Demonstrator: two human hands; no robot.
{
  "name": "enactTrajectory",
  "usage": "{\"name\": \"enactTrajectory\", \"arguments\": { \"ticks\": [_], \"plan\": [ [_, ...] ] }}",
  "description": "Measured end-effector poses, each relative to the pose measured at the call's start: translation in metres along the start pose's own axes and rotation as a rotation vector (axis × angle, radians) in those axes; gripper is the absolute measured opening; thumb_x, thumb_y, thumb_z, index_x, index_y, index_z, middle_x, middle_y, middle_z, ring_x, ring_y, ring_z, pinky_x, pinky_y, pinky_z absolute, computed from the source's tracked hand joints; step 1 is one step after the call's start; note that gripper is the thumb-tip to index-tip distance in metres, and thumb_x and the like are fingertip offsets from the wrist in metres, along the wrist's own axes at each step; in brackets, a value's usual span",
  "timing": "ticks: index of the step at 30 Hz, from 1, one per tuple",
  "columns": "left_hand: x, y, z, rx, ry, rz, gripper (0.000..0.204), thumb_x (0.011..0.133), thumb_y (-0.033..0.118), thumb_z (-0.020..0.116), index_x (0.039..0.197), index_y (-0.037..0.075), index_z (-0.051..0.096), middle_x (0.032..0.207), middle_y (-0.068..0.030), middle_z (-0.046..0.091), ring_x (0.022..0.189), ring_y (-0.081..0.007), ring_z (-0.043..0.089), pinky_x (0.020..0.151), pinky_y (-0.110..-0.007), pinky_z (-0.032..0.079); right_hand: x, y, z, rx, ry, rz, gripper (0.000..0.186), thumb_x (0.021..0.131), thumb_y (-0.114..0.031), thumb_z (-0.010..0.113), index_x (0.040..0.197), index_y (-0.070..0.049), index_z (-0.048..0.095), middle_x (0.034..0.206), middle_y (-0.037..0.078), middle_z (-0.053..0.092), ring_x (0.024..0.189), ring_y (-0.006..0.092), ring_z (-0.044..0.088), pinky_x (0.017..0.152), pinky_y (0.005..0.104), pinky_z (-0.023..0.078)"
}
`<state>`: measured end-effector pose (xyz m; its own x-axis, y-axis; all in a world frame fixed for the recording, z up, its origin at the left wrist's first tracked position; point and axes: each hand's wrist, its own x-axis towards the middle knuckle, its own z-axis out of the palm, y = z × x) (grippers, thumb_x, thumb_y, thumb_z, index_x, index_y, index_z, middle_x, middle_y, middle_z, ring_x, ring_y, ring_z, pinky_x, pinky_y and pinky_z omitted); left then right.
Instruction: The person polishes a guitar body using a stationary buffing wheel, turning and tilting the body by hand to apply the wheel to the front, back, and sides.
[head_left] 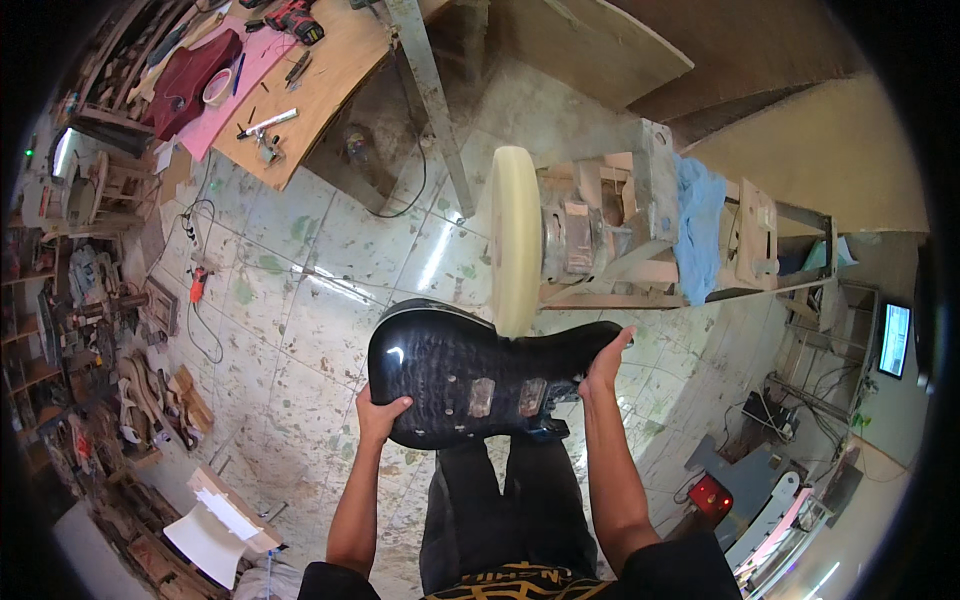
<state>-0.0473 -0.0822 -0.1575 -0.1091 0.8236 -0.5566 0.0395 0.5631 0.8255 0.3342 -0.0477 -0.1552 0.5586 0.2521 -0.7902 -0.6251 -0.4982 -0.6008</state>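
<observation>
A glossy black electric guitar body (450, 385), with cut cavities and holes, is held at lower middle between both hands. My left hand (380, 415) grips its rounded left end, thumb on the face. My right hand (605, 365) is closed round the narrower horn at the right. The body's far edge is at the bottom of a large pale yellow buffing wheel (514, 230); whether they touch I cannot tell. The wheel is mounted on a motor (575, 240) in a worn frame.
A bench (290, 160) at upper left holds a red guitar body (185, 80), drill and small tools. A blue cloth (700, 230) hangs on the machine. Corded tool (197, 285) lies on the tiled floor. Wooden pieces (150, 405) crowd the left; shelving and a screen (893, 340) stand right.
</observation>
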Motion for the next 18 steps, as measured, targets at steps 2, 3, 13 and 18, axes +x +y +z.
{"name": "enactTrajectory", "arguments": {
  "ticks": [2, 3, 13, 18],
  "plan": [
    [-0.002, -0.003, 0.005, 0.003, -0.01, -0.011, 0.046, 0.062, 0.013, 0.082, 0.101, -0.002, 0.065, 0.092, -0.0068, 0.068, 0.082, -0.0144, 0.063, 0.077, -0.03, 0.051, 0.005, 0.002, -0.009, 0.04, 0.099, -0.009, 0.1, 0.084, -0.079, 0.031, 0.142, 0.003, 0.032, 0.143, 0.014, 0.042, 0.129, 0.0286, 0.042, 0.109, 0.0387, 0.031],
    [-0.002, -0.005, 0.008, 0.006, -0.02, -0.004, 0.047, 0.062, 0.013, 0.082, 0.102, -0.002, 0.064, 0.092, -0.0067, 0.068, 0.082, -0.0144, 0.063, 0.077, -0.03, 0.051, 0.006, 0.003, -0.014, 0.033, 0.097, -0.012, 0.1, 0.084, -0.079, 0.031, 0.142, 0.003, 0.032, 0.143, 0.014, 0.042, 0.129, 0.0286, 0.042, 0.109, 0.0387, 0.031],
    [-0.003, -0.012, 0.016, -0.035, -0.072, 0.093, 0.056, 0.061, 0.015, 0.086, 0.109, -0.003, 0.063, 0.098, -0.0082, 0.069, 0.087, -0.0149, 0.063, 0.081, -0.03, 0.051, -0.021, -0.011, -0.022, 0.061, -0.016, -0.078, 0.1, 0.084, -0.08, 0.027, 0.147, -0.002, 0.023, 0.151, 0.014, 0.03, 0.138, 0.0293, 0.029, 0.112, 0.0414, 0.024],
    [-0.007, -0.01, 0.017, -0.028, -0.079, 0.043, 0.06, 0.06, 0.015, 0.087, 0.112, -0.002, 0.062, 0.099, -0.0081, 0.068, 0.088, -0.0155, 0.063, 0.082, -0.03, 0.05, -0.043, -0.02, -0.019, 0.06, 0.098, -0.099, 0.09, 0.084, -0.079, 0.033, 0.127, -0.002, 0.05, 0.119, 0.016, 0.059, 0.11, 0.0233, 0.056, 0.093, 0.0361, 0.045]
  ]
}}
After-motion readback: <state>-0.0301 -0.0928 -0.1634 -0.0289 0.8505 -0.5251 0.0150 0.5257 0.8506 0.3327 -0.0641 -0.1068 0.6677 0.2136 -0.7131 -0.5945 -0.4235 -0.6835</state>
